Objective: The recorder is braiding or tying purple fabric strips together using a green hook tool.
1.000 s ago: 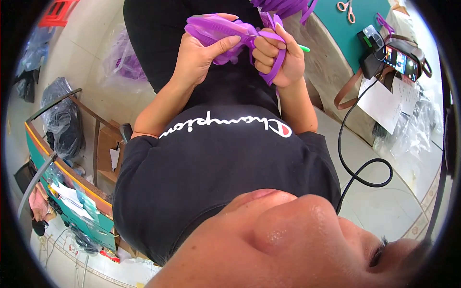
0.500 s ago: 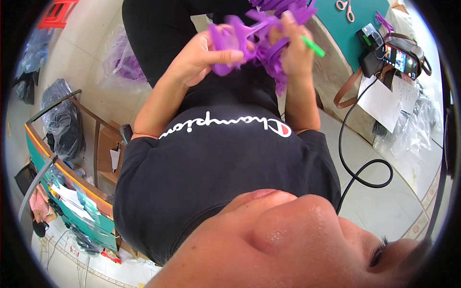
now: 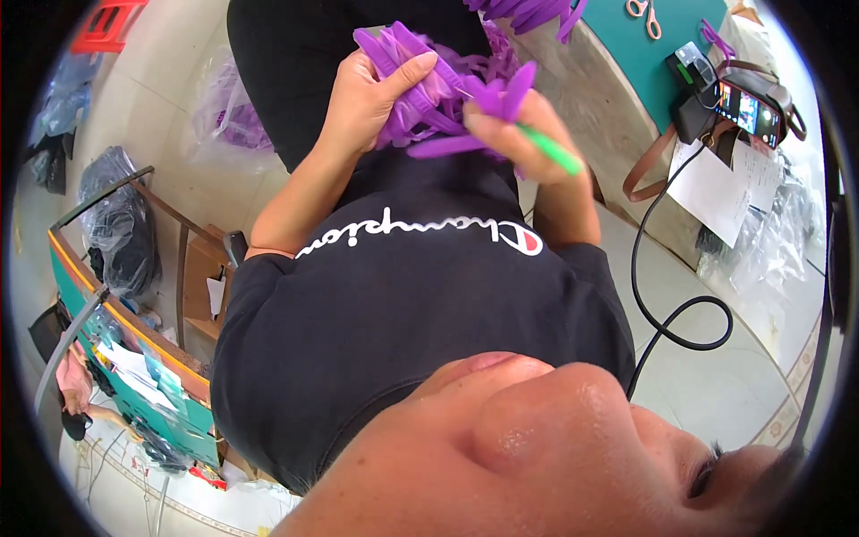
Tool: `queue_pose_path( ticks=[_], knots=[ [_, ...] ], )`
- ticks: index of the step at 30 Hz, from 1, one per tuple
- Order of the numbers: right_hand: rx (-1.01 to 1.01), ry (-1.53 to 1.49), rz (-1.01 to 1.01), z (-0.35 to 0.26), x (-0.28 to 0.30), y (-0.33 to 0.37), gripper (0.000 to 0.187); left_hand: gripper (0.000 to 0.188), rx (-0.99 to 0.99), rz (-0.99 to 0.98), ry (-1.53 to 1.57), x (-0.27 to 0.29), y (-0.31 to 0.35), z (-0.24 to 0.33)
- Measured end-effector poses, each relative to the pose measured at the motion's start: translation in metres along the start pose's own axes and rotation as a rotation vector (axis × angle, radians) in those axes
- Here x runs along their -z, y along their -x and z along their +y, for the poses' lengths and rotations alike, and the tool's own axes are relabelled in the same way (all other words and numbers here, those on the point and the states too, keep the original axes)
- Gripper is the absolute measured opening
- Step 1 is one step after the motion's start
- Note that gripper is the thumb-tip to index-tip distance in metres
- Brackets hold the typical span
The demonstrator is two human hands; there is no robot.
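Note:
My left hand (image 3: 358,103) is closed around a bunch of glossy purple strips (image 3: 416,94), its thumb pressed on top. They hang together in a tangled cluster over my lap. Close by on the right, my right hand (image 3: 523,139) is wrapped around a slim tool with a bright green handle (image 3: 550,150). A thin tip seems to point toward the bunch, but blur hides its kind. Loose purple strip ends stick out at the right fingers; whether those fingers also grip them I cannot tell. More purple strips (image 3: 537,13) lie at the edge of the green table.
On the green tabletop (image 3: 617,45) lie scissors (image 3: 651,22). A lit phone (image 3: 750,115), a brown bag strap (image 3: 646,179) and a looped black cable (image 3: 698,345) are at the right. Left are a clear bag of purple pieces (image 3: 237,125) and another person in pink (image 3: 76,376).
My right hand has come down toward my body with the green-handled tool. My left hand has shifted its grip, and the purple strips now sit bunched tightly in it.

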State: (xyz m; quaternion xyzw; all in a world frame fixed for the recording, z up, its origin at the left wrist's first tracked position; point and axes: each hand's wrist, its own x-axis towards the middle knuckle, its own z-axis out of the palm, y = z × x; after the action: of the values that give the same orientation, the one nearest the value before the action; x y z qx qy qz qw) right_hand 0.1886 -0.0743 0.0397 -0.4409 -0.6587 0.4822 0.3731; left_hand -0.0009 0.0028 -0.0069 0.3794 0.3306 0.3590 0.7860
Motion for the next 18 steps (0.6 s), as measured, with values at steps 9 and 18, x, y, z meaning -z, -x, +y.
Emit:
queue_pose_path(
  ticks=[9, 18],
  knots=[
    [0.091, 0.341, 0.159, 0.009, -0.035, -0.012, 0.023, 0.018, -0.125, 0.041, -0.165, -0.005, 0.005, 0.004],
    [0.129, 0.4, 0.144, 0.006, -0.036, -0.013, 0.026, 0.02, -0.165, 0.008, -0.322, -0.004, 0.007, 0.008]
  ],
)
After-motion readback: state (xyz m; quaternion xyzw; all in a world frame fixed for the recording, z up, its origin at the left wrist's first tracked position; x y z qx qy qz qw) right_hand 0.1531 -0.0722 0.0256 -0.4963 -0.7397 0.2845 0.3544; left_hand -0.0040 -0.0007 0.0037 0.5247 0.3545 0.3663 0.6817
